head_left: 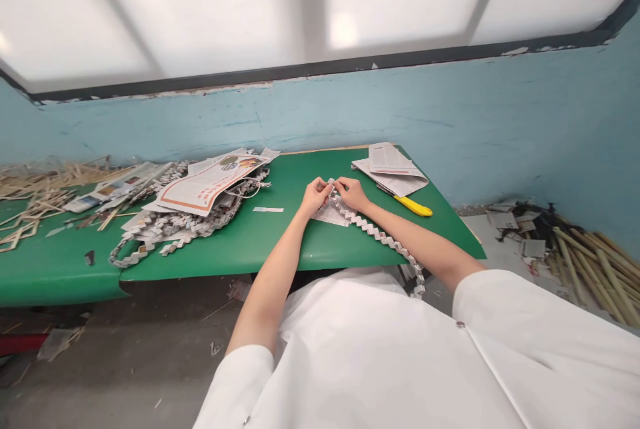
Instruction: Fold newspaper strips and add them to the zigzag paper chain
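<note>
A zigzag chain of folded paper (383, 237) runs from my fingers across the green table (280, 242) and hangs over its front edge by my right forearm. My left hand (315, 196) pinches the chain's far end. Close beside it, my right hand (352, 194) grips the same end from the other side, fingers closed. A printed paper sheet (331, 214) lies flat beneath the chain. To the left rests a single narrow paper strip (269, 209). Fingertip detail is too small to make out.
Folded newspaper sheets (393, 169) and a yellow-handled knife (414, 206) lie to the right. A pile of paper chains (200, 226) sits at left under a printed sheet (213, 186). Thin wooden strips (35, 209) cover the far left. Bamboo poles (597, 269) lie on the floor at right.
</note>
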A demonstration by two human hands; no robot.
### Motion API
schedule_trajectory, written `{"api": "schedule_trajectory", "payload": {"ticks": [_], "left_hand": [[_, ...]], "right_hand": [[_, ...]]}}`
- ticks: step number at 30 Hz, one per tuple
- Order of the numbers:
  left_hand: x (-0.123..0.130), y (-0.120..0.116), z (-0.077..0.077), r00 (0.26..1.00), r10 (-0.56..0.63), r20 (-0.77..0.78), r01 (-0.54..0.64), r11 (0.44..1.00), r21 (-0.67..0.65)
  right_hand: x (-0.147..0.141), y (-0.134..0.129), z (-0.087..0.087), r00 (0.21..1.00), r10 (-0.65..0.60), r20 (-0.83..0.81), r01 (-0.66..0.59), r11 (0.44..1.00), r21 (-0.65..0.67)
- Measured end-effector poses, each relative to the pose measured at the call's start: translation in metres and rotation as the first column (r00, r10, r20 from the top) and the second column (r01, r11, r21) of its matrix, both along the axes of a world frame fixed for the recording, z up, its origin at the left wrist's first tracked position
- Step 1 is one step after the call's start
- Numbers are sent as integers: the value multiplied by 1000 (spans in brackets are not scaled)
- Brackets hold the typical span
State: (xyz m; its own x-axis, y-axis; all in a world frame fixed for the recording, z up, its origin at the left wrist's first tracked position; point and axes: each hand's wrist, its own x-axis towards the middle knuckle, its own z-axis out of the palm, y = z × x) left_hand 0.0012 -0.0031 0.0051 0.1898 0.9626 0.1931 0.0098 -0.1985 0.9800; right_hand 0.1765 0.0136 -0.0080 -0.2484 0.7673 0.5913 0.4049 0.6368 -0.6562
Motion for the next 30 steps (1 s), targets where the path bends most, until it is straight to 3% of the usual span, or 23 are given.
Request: {"api": "schedule_trajectory", "payload": {"ticks": [5, 9, 14, 19, 23, 30], "left_hand": [[-4, 3, -6, 999, -41, -26, 41, 999, 18], [-4, 3, -6, 998, -59, -19, 60, 997, 43], [-2, 0, -4, 997, -72, -10, 71, 996, -62], [-2, 1, -1, 1000, 9, -1, -9, 981, -192], [-3, 4, 0, 995, 103, 4, -98, 961, -260], [-6, 6, -1, 994, 108, -5, -105, 956, -273]], "right_hand": [[2, 5, -3, 997, 65, 39, -64, 997, -34], [5, 9, -4, 994, 102, -31, -104, 990, -92], [6, 11, -3, 994, 80, -68, -91, 980, -177], [3, 13, -4, 991, 119, -67, -131, 970, -204], [1, 14, -6, 977, 146, -157, -178, 959, -222], [3, 13, -1, 966, 211, -152, -238, 952, -190]]}}
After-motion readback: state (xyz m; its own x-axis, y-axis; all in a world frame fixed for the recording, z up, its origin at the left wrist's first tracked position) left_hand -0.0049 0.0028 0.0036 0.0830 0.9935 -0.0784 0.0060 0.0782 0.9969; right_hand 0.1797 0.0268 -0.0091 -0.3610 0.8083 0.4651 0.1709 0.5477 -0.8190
